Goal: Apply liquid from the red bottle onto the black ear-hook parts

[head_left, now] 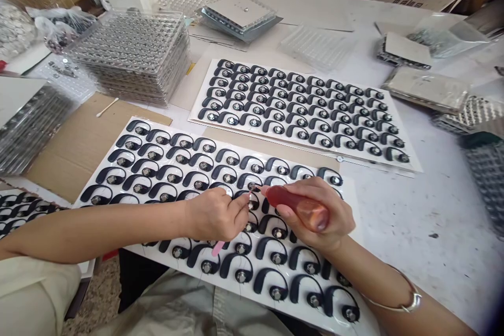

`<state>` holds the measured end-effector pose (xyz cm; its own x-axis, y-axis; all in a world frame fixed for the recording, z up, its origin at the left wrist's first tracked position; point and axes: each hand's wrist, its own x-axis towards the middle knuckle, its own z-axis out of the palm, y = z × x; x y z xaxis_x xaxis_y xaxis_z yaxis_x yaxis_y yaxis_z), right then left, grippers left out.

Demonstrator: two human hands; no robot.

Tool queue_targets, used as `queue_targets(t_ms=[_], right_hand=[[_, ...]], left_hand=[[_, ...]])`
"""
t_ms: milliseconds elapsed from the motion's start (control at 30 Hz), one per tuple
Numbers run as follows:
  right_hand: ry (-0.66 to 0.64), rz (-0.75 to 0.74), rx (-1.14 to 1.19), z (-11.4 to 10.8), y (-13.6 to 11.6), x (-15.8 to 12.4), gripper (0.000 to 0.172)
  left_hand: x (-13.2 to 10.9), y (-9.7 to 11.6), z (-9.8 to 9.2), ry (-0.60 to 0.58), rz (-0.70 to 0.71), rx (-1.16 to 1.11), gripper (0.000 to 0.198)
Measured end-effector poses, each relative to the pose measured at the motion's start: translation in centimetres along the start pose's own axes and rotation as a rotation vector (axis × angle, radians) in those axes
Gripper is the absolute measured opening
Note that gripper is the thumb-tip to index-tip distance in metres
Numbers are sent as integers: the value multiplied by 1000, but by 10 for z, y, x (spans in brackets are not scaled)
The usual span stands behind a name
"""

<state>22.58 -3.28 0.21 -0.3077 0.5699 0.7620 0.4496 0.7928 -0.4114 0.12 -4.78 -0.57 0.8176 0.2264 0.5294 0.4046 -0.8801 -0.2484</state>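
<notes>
In the head view, my left hand (216, 214) is closed, thumb and index fingertips together over a sheet (126, 168) of black ear-hook-shaped parts with round metal centres. A pink stick (218, 248) pokes out below its palm; its other end is hidden. My right hand (331, 210) is wrapped round a small translucent red bottle (291, 202), held tilted with its narrow end to the left. That narrow end is close to my left fingertips, above one of the black parts (252, 184). Whether it touches the part I cannot tell. My forearms and hands cover some parts.
Behind lies a second sheet (303, 105) of the same parts. A tall stack of clear trays (129, 58) stands at the back left, beside cardboard (79, 142) with a cotton swab (107, 107) on it. Packs and a clear bin (449, 37) sit at the right.
</notes>
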Motion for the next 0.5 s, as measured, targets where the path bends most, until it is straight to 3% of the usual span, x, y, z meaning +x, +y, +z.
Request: queue_targets(t_ms=[500], right_hand=[[69, -82, -51, -3, -1, 5, 32]], left_hand=[[-1, -1, 0, 8, -14, -11, 11]])
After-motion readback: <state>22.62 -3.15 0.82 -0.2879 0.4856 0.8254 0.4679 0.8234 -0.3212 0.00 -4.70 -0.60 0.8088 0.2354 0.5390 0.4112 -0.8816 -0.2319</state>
